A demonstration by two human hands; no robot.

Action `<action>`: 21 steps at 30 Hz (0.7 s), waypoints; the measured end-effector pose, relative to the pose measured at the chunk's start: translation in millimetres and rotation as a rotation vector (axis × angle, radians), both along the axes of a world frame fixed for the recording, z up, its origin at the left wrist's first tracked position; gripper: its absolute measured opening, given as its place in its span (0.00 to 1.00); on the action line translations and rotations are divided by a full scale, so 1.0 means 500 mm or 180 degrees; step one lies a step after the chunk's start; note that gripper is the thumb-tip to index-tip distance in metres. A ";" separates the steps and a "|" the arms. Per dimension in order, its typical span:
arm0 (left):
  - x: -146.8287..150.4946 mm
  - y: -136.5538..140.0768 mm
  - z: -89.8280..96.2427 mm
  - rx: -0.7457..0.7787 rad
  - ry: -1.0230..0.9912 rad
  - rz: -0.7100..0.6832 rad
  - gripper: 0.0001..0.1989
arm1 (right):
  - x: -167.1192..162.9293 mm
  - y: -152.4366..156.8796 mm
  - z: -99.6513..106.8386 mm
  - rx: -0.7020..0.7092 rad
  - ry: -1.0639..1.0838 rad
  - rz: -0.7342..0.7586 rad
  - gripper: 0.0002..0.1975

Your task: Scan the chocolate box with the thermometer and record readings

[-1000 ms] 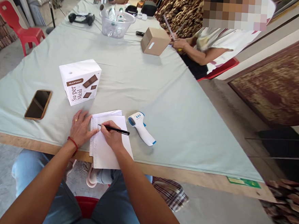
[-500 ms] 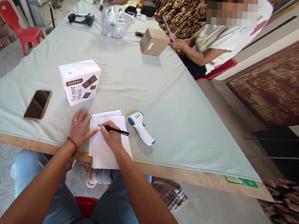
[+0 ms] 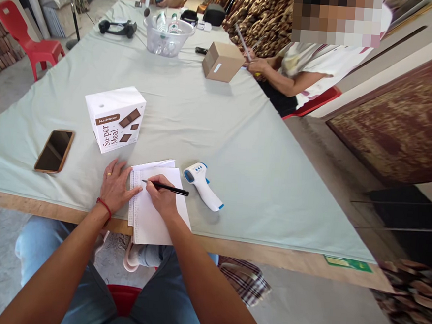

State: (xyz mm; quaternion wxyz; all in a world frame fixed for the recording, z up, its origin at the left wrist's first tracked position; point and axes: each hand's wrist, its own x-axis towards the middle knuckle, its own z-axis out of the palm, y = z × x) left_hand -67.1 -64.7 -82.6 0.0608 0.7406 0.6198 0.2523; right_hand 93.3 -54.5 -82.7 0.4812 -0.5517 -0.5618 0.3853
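A black pen [image 3: 171,188] is pinched in my right hand [image 3: 162,196], its tip at the upper left of a white sheet of paper [image 3: 152,229]. Under that sheet lie more papers, and small marks run down the left strip. My left hand [image 3: 116,187] rests flat with fingers spread, its thumb on the papers' left edge. Just right of the papers lies a white and blue infrared thermometer [image 3: 204,186]. Beyond my left hand stands a white Super Meal box [image 3: 115,120], and a phone [image 3: 55,150] lies farther left.
A brown cardboard box [image 3: 223,62], a clear basin [image 3: 165,42] with bottles and a black headset-like device [image 3: 117,28] are farther up the cloth-covered table [image 3: 259,185]. One person sits at the right side, another at the far end. A red chair [image 3: 28,35] stands at left.
My right hand and the pen have shifted very slightly to the right over the paper. My left hand stays in place. The seated person's head at right has moved a little.
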 end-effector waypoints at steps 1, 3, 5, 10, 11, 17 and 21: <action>0.000 0.000 0.000 0.0002 0.0003 -0.0003 0.29 | 0.000 0.000 -0.001 0.0008 -0.0012 0.0001 0.07; -0.001 0.001 -0.001 0.0014 0.0000 -0.0011 0.29 | 0.000 0.001 -0.004 0.0024 -0.0033 0.0003 0.07; -0.001 0.001 -0.001 0.0024 -0.0015 -0.0018 0.28 | 0.001 0.001 -0.006 0.0034 -0.0057 0.0001 0.07; -0.001 0.001 -0.002 0.0018 -0.0032 -0.0022 0.28 | 0.001 0.000 -0.008 0.0078 -0.0085 0.0031 0.07; -0.001 0.001 -0.002 0.0019 -0.0030 -0.0024 0.28 | 0.001 0.000 -0.008 0.0085 -0.0082 0.0039 0.07; -0.002 0.001 -0.003 0.0017 -0.0062 -0.0030 0.27 | 0.000 -0.001 -0.005 0.0081 -0.0121 0.0012 0.07; -0.002 0.000 -0.002 0.0000 -0.0047 -0.0019 0.28 | 0.001 -0.001 -0.002 0.0070 -0.0115 0.0013 0.07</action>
